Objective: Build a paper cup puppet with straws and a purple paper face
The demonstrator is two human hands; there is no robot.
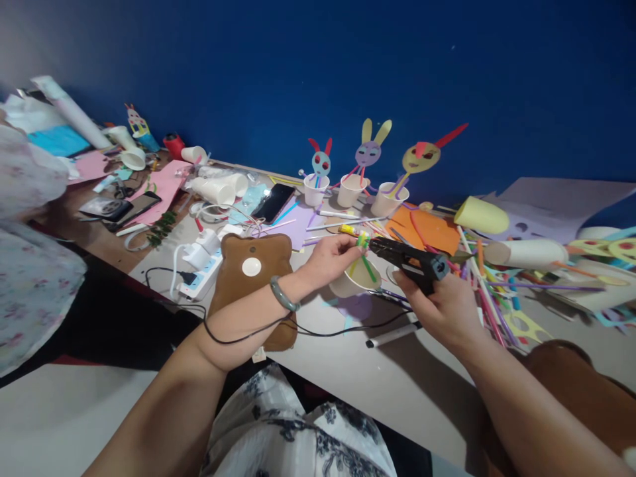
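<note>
My right hand is wrapped round the grip of a black glue gun, whose nozzle points left. The nozzle end is close to the fingertips of my left hand. With those fingers I pinch the top of some green and yellow strips, which rise out of a white paper cup. Whether the nozzle touches the strips I cannot tell. Behind stand three paper cups with paper rabbit faces on straw-like stems: a blue face, a purple face and a yellow face.
A brown bear-shaped cushion lies left of the cup, beside a power strip with plugs. A black cable crosses my left forearm. A marker lies in front. Coloured sticks and rolled paper crowd the right. Someone in a floral top sits at left.
</note>
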